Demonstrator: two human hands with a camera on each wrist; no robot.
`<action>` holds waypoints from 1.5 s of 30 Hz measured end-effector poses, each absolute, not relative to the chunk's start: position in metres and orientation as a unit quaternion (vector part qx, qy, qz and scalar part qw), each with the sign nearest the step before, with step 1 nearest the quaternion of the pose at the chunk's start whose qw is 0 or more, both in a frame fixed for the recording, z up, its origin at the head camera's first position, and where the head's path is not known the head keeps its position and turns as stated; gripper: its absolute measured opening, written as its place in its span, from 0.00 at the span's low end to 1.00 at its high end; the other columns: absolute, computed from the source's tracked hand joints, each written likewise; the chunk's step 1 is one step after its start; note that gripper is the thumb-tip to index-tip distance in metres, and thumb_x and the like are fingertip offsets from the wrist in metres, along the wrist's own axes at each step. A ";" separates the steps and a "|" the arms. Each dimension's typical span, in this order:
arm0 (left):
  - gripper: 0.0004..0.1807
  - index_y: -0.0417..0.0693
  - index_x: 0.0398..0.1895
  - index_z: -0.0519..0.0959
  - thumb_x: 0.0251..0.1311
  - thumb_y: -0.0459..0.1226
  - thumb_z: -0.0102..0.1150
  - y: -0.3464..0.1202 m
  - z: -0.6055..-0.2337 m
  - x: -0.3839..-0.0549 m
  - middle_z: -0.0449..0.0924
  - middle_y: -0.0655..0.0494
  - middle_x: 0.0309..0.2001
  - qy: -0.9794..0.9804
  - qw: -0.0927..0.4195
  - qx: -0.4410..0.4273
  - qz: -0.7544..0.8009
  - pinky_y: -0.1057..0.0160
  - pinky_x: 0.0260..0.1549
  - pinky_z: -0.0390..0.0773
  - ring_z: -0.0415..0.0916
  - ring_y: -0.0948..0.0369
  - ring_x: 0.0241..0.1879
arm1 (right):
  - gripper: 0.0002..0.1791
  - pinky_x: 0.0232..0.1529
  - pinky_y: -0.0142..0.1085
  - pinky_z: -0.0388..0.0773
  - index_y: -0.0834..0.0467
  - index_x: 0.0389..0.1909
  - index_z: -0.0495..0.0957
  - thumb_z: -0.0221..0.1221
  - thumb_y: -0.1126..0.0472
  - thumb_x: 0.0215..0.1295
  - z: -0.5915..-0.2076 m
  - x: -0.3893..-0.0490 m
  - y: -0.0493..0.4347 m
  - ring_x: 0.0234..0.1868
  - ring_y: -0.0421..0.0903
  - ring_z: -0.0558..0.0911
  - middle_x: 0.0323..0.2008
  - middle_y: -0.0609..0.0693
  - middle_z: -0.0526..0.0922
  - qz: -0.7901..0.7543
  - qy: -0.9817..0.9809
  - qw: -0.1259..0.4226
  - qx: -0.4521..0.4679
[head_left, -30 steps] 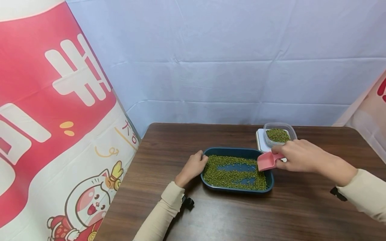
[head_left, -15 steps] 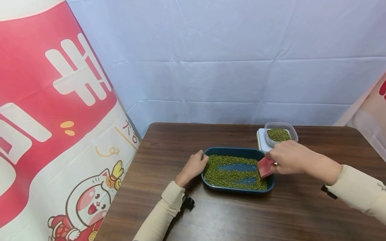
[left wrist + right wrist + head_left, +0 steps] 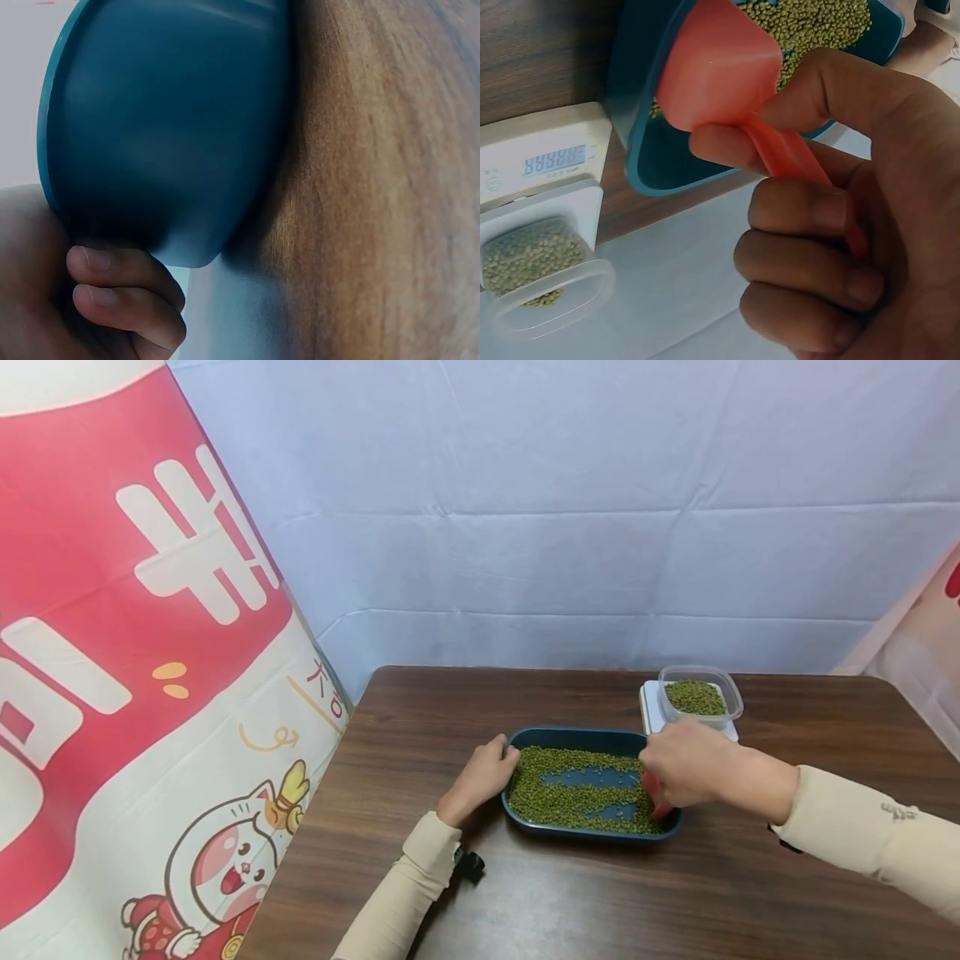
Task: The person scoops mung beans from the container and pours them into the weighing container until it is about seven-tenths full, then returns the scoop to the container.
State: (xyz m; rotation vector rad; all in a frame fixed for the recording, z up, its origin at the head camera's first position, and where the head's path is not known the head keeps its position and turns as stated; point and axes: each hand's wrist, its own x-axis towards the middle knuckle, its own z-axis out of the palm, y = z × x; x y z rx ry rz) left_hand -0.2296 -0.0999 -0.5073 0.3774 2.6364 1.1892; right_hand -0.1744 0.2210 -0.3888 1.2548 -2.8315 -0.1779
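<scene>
A dark blue rectangular tray of small green beans rests on the table; bare streaks of its bottom show. At the tray's left end my left hand grips the rim, and the left wrist view has its fingers curled at the edge of the tray. My right hand is over the right end, holding a pink scoop by its handle. In the right wrist view the scoop is tilted down against the beans, its back side showing; what it contains is hidden.
Behind the right hand stands a white digital scale bearing a clear plastic container part-filled with green beans. Its lit display faces the right wrist view. A wooden table carries everything, with a white cloth behind.
My right hand has moved left and slightly down, turning the scoop from nearly level to steeply tilted into the beans at the tray's right end. The left hand stays put.
</scene>
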 end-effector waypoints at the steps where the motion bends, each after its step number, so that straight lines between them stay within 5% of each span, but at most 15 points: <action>1: 0.17 0.49 0.34 0.64 0.84 0.47 0.39 -0.100 -0.507 -0.230 0.61 0.58 0.24 0.898 0.111 0.129 0.405 0.62 0.25 0.62 0.56 0.61 0.21 | 0.17 0.18 0.33 0.65 0.46 0.18 0.74 0.75 0.60 0.53 -0.389 -0.174 0.220 0.17 0.36 0.64 0.16 0.40 0.73 -0.059 -0.913 0.018 0.403; 6: 0.16 0.49 0.35 0.64 0.84 0.46 0.39 -0.099 -0.508 -0.230 0.61 0.58 0.24 0.897 0.107 0.132 0.407 0.62 0.25 0.62 0.56 0.61 0.21 | 0.15 0.19 0.35 0.69 0.46 0.19 0.76 0.75 0.59 0.50 -0.389 -0.171 0.218 0.17 0.36 0.67 0.18 0.39 0.74 -0.051 -0.918 -0.005 0.392; 13: 0.17 0.49 0.35 0.64 0.84 0.46 0.39 -0.100 -0.509 -0.230 0.61 0.58 0.24 0.894 0.111 0.134 0.413 0.62 0.25 0.62 0.56 0.61 0.21 | 0.15 0.21 0.31 0.54 0.44 0.18 0.73 0.68 0.64 0.53 -0.391 -0.168 0.226 0.19 0.35 0.56 0.16 0.36 0.66 -0.002 -0.925 -0.051 0.378; 32: 0.16 0.49 0.34 0.64 0.85 0.45 0.39 -0.100 -0.507 -0.229 0.61 0.57 0.24 0.893 0.106 0.136 0.415 0.61 0.26 0.62 0.56 0.60 0.21 | 0.04 0.21 0.29 0.56 0.47 0.31 0.83 0.69 0.59 0.58 -0.407 -0.165 0.237 0.18 0.31 0.60 0.18 0.33 0.70 0.089 -0.920 -0.075 0.375; 45: 0.16 0.49 0.34 0.64 0.84 0.45 0.39 -0.099 -0.505 -0.227 0.61 0.57 0.24 0.896 0.107 0.131 0.410 0.61 0.26 0.62 0.56 0.60 0.22 | 0.05 0.21 0.29 0.54 0.46 0.30 0.82 0.69 0.59 0.60 -0.412 -0.164 0.227 0.18 0.31 0.57 0.17 0.34 0.66 0.097 -0.923 -0.066 0.367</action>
